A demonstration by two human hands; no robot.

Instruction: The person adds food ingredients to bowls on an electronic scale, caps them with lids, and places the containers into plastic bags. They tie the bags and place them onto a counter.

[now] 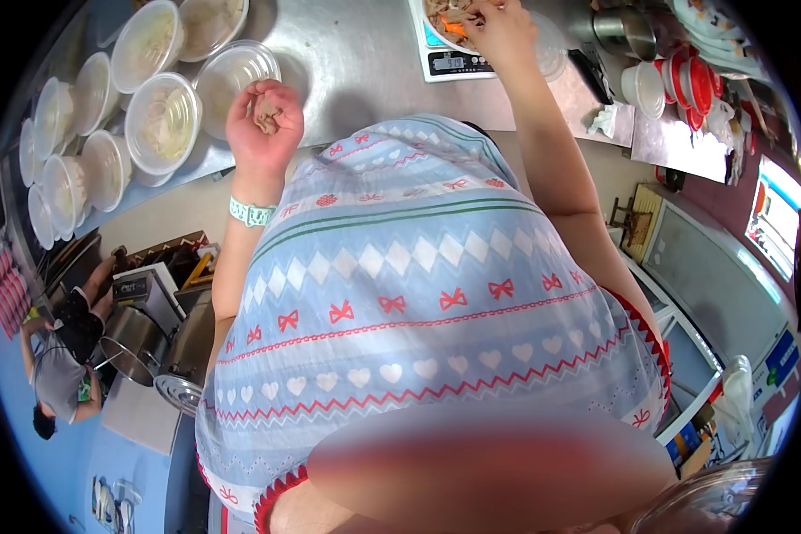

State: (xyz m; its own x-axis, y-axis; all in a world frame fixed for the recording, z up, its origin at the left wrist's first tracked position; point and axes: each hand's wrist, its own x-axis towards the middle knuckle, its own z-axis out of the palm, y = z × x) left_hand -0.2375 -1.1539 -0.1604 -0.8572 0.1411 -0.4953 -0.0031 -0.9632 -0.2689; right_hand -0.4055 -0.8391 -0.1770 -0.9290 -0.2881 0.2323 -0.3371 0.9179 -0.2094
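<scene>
My left hand [265, 133] is palm up with its fingers curled around some pieces of cooked meat [268, 114]. It hovers at the table's front edge, beside a clear plastic bowl [225, 96]. My right hand [505, 37] reaches into a white container [469, 48] at the top edge of the view, its fingers pinched on meat pieces [438, 11] there. Something orange [455, 29] shows among the meat. The container rests on a digital kitchen scale [460, 69] with a lit display; part of it is cut off by the frame.
Several clear bowls holding pale food [163, 123] crowd the left of the steel table [356, 53]. A steel pot [626, 34], red-and-white containers [688, 84] and a dark object [591, 75] lie to the right. Another person [62, 374] stands at far left near large pots [133, 343].
</scene>
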